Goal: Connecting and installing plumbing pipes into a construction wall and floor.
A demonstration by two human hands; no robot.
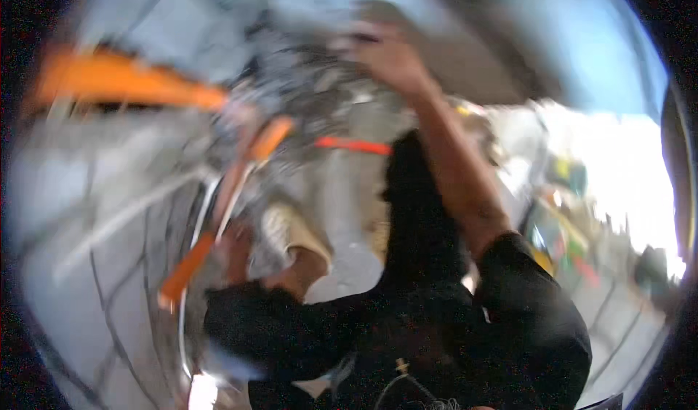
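Observation:
Motion blur smears most of the picture. My right hand point(382, 52) reaches far ahead, right of the rubble-like dark debris point(305, 94). Its fingers look curled round a small dark thing point(366, 38) whose kind I cannot make out. At left, my left hand point(238, 113) is smeared, near the end of a long orange bar point(131, 81); whether it touches the bar, I cannot tell. Alongside my left forearm are an orange piece point(271, 139) and another orange piece point(187, 268), with thin white edges between them.
A cream shoe point(291, 230) stands low at left of centre. A short red strip point(354, 145) lies near the middle. Pale blocks point(120, 228) with dark joints line the left. Several blurred coloured objects point(560, 239) sit at right, beside a bright patch point(618, 170).

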